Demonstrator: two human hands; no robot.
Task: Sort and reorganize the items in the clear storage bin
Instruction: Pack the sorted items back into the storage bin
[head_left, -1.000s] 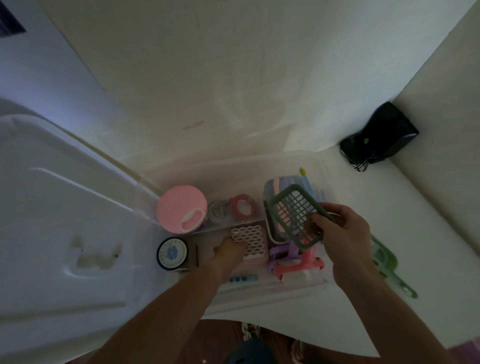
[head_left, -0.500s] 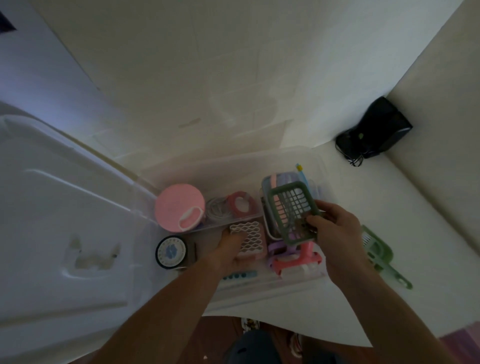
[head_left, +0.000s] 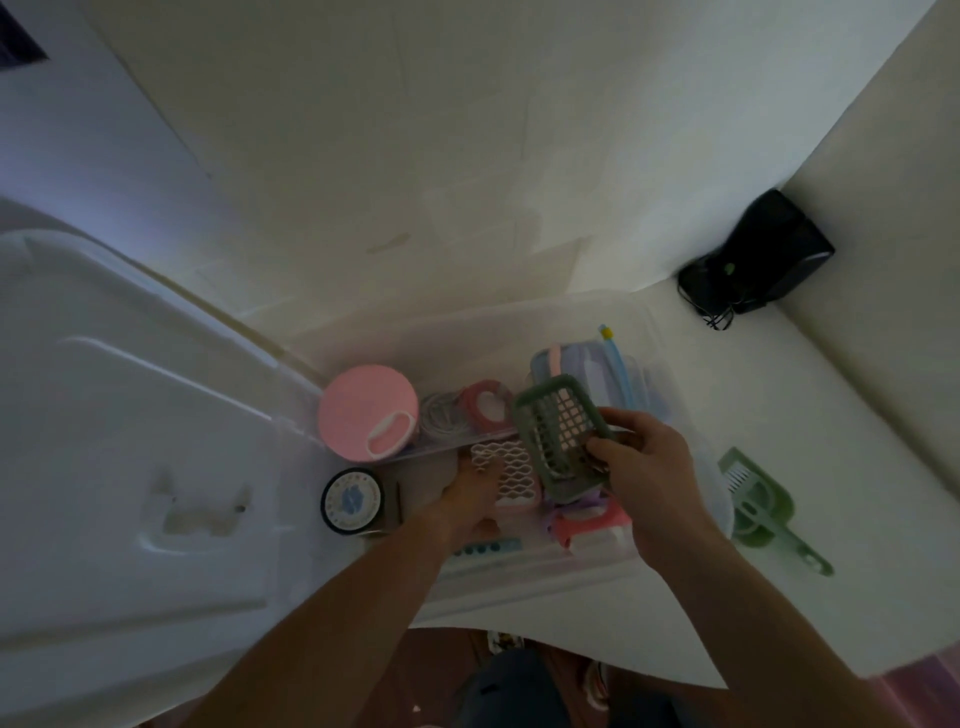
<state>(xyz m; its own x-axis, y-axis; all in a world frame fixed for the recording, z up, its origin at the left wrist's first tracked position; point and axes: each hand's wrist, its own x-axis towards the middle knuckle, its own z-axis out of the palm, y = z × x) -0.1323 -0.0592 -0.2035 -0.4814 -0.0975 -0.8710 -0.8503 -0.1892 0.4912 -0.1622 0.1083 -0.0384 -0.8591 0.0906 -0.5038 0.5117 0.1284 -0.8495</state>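
The left hand (head_left: 470, 499) reached down into the clear plastic storage bin (head_left: 519, 577), fingertips resting on the pink soap dish with a white wavy grid top (head_left: 506, 473); whether it gripped the dish could not be told. The right hand (head_left: 649, 467) pinched a tilted green plastic mesh basket (head_left: 558, 431) by one edge above the bin's contents. Held so lightly, the basket could have twisted loose and fallen on the pink brush (head_left: 592, 525) below, or knocked the round pink container (head_left: 369, 410) farther back.

bin (head_left: 519, 322) crowded, far strip free
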